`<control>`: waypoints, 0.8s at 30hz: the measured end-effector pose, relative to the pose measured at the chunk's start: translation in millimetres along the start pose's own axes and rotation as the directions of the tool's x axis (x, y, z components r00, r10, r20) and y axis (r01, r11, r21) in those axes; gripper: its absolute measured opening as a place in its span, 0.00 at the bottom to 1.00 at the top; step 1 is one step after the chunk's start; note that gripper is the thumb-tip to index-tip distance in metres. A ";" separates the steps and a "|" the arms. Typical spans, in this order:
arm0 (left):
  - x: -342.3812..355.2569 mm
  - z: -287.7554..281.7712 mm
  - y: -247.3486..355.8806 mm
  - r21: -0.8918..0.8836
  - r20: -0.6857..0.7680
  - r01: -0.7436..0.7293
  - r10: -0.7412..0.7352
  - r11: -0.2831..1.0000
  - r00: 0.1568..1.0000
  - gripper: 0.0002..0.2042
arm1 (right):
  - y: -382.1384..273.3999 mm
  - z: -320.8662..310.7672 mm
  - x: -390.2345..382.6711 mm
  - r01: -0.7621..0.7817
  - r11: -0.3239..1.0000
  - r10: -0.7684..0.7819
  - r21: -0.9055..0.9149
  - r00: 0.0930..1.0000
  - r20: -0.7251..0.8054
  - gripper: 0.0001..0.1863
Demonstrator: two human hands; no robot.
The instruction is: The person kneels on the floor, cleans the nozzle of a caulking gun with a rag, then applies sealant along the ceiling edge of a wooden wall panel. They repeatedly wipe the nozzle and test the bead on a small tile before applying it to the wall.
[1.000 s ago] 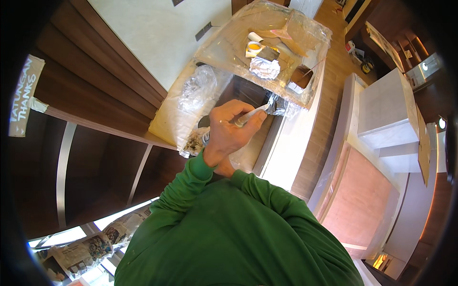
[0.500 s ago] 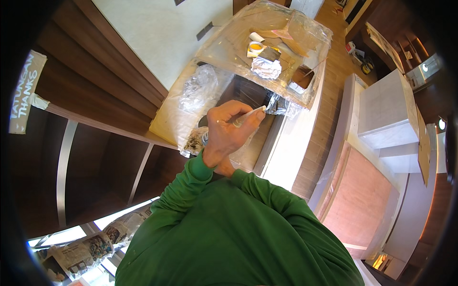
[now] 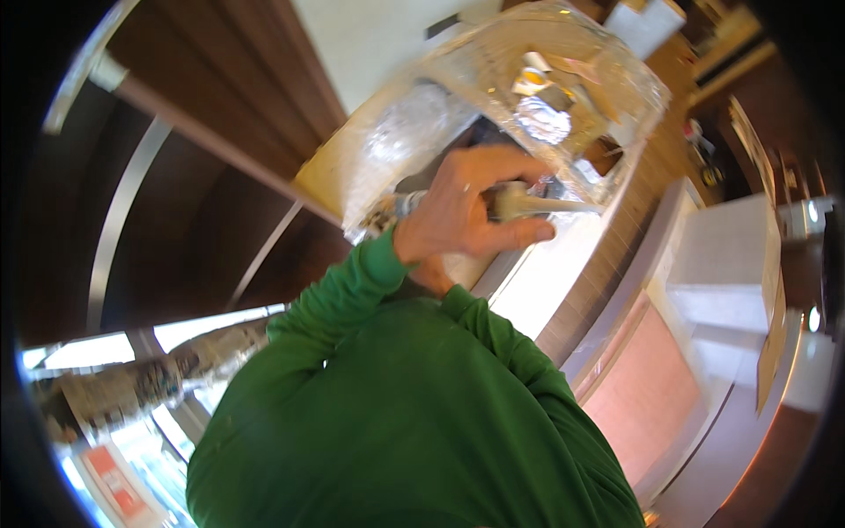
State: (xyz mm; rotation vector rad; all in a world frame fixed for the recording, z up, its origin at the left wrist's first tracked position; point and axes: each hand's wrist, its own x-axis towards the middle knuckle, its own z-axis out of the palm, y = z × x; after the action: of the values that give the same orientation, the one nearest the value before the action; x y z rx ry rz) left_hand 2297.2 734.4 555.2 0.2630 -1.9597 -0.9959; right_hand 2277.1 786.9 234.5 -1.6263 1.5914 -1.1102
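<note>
My left hand (image 3: 462, 198) reaches over the covered surface, with its thumb and forefinger spread apart. Between them shows a pale, tapering, stick-like thing (image 3: 550, 207), thicker near the palm and narrow at its far end. Motion blur hides its exact kind, and the thumb and forefinger do not close on it. Only a bit of my right hand (image 3: 431, 275) appears below the left wrist; its fingers are hidden. Left of my left hand, a small pale cylinder (image 3: 409, 204) stands beside a stained, crumpled rag (image 3: 378, 216).
Clear plastic sheeting (image 3: 422, 119) drapes the surface ahead. Farther along it lie an orange-yellow tub (image 3: 532, 77), crumpled white paper (image 3: 543, 121) and a dark open box (image 3: 605, 156). Dark shelving (image 3: 202, 211) stands at the left, a pale cabinet (image 3: 722, 242) at the right.
The left thumb and forefinger have parted from their pinch at the pale thing's tip. My view has turned, so the scene sits tilted and the image is blurrier.
</note>
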 end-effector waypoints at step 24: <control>-236.7 -61.2 -193.5 0.466 -0.287 0.805 -0.798 0.367 0.530 0.24 | 36.0 -218.3 -84.9 -0.733 0.668 0.712 0.127 0.580 -0.396 0.16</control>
State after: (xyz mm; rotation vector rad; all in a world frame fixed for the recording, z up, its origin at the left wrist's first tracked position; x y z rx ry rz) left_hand 2445.3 699.8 283.1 1.7292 -2.0554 -0.9276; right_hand 2075.1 896.2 292.8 -0.5849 2.2781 -0.9689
